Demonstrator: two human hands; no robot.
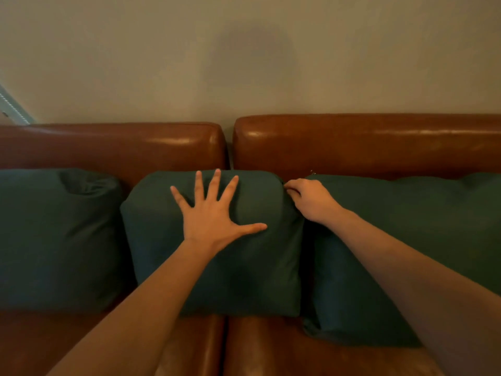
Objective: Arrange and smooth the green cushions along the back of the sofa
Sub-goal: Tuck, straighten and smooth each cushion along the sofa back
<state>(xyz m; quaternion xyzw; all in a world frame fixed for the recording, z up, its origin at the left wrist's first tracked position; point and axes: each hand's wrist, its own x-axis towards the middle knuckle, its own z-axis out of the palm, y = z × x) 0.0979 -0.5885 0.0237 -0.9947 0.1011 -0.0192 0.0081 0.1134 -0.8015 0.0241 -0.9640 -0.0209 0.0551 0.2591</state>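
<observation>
Three dark green cushions lean against the back of a brown leather sofa (352,142). My left hand (211,215) lies flat with fingers spread on the upper front of the middle cushion (244,267). My right hand (309,199) has its fingers curled round the top right corner of that middle cushion, where it meets the right cushion (420,226). The left cushion (54,240) stands apart from both hands, with a dent near its top.
The sofa back has two leather sections with a gap between them behind the middle cushion. A plain wall (244,63) rises behind. The leather seat (271,348) shows below the cushions. A white strip (12,107) is at the far left.
</observation>
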